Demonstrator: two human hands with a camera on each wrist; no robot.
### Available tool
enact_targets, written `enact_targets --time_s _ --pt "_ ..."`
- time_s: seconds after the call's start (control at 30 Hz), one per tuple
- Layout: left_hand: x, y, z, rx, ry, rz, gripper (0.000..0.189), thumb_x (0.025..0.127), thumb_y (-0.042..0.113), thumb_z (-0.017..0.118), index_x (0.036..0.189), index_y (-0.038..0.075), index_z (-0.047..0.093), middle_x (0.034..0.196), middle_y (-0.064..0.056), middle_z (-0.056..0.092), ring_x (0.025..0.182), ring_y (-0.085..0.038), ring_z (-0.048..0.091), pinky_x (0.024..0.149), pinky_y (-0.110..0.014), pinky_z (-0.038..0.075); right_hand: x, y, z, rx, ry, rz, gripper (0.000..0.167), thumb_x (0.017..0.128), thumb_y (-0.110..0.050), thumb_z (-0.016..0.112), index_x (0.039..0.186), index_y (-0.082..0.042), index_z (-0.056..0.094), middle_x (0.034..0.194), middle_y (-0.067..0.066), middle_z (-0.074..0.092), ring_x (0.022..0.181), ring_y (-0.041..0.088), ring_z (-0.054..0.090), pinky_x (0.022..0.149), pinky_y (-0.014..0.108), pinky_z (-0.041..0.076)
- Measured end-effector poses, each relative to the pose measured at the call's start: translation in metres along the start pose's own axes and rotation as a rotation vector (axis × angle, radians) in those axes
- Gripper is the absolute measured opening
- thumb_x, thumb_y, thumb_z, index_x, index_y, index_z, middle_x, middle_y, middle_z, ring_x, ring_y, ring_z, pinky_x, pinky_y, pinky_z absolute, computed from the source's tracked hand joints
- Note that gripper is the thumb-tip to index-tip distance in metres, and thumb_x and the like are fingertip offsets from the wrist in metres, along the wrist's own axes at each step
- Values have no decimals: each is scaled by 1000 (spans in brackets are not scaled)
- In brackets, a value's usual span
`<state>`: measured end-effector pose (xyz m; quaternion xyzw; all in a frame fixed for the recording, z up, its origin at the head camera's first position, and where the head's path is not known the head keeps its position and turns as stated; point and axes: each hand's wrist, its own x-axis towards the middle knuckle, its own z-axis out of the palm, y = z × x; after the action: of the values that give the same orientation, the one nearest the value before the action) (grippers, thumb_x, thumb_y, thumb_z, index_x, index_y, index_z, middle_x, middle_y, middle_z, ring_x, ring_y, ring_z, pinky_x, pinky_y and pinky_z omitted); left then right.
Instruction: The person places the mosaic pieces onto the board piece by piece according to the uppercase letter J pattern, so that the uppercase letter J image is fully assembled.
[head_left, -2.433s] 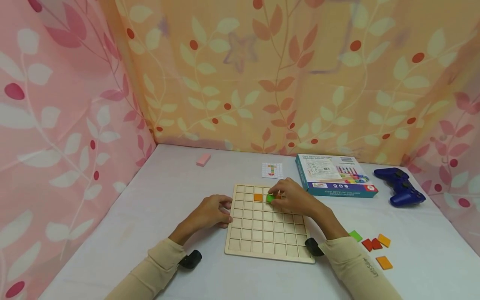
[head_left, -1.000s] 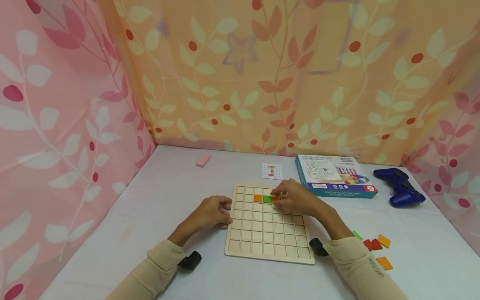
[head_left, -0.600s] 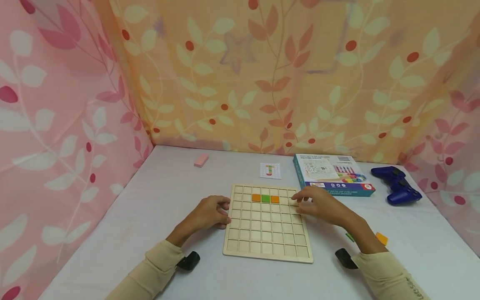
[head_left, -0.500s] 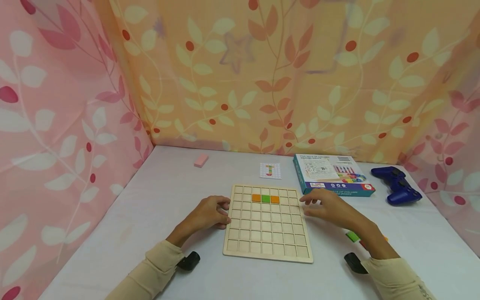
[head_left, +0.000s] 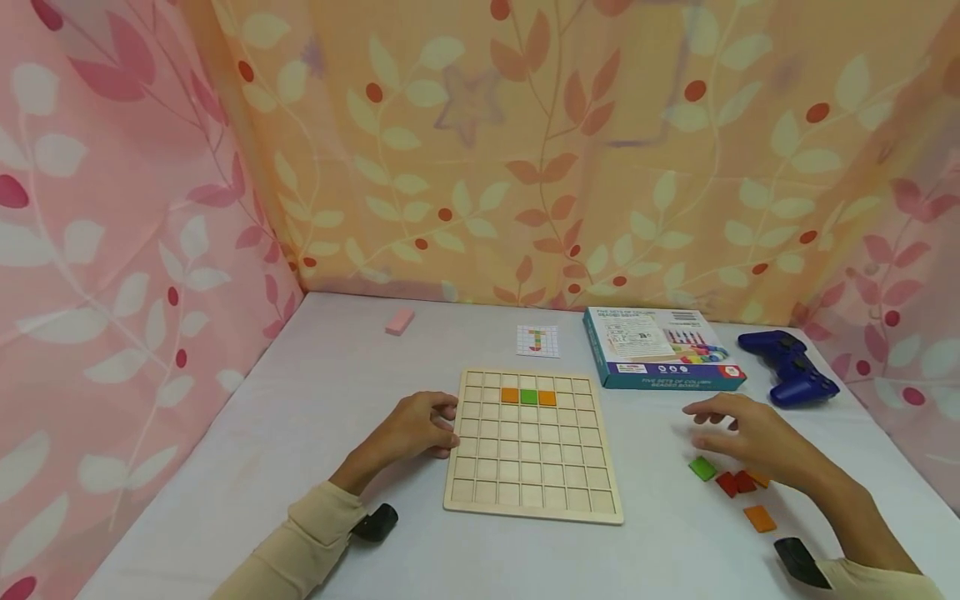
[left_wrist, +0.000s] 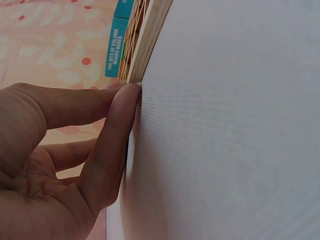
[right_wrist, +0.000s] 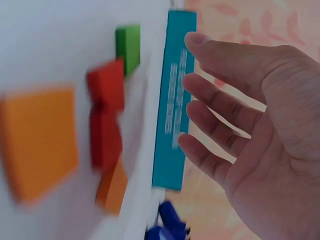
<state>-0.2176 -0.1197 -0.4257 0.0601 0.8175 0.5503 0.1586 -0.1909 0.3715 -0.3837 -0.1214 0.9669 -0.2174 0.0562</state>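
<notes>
My left hand (head_left: 416,425) rests its thumb and fingertips against the left edge of a wooden grid board (head_left: 529,492); the left wrist view shows the thumb right at that edge. An orange tile (head_left: 510,396), a green tile (head_left: 528,397) and another orange tile (head_left: 547,398) sit side by side in the board's second row. To the right, my right hand (head_left: 750,435) hovers with loosely bent fingers and holds nothing. Below it lie a loose green tile (head_left: 702,468), two red tiles (right_wrist: 106,85) and two orange tiles (right_wrist: 42,145), one partly hidden by the hand in the head view.
A card with a coloured J-shaped pattern (head_left: 537,342) lies behind the board. Farther right are a flat teal-edged game box (head_left: 675,380) and a blue game controller (head_left: 787,371). A pink block (head_left: 400,321) stands at the back left. Patterned cloth (head_left: 420,150) walls the white table.
The right hand set the green tile between the orange ones, touched the right-hand orange tile, then moved right off the board to above the loose tiles. The left hand stayed at the board's edge.
</notes>
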Motion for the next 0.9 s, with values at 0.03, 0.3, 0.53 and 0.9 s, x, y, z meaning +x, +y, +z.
enact_targets --time_s 0.03,0.3,0.53,0.9 --pt "0 0 0 1 1 -1 66 83 -10 82 144 -7 57 121 -14 64 91 -18 70 71 -32 69 -3 4 -2 -1 2 13 45 95 -36 80 131 -10 73 115 4 73 107 25 62 82 37 59" --pt "-1 1 0 7 5 0 65 83 -10 82 144 -7 58 122 -14 64 92 -17 70 71 -32 69 -25 36 -8 -16 -25 107 52 95 -40 79 135 -8 71 116 6 71 104 24 60 79 35 60" --pt "0 -1 1 9 7 0 65 84 -10 82 144 -7 58 121 -14 64 90 -17 70 71 -32 69 -38 56 -7 -72 7 95 46 92 -36 83 128 -8 75 111 2 73 96 11 57 71 22 53" --pt "-3 2 1 14 8 -1 64 85 -10 81 145 -7 57 123 -14 65 88 -18 70 71 -32 68 -48 69 -3 -73 -12 135 44 91 -36 84 123 -7 76 115 5 76 90 -4 56 69 17 52"
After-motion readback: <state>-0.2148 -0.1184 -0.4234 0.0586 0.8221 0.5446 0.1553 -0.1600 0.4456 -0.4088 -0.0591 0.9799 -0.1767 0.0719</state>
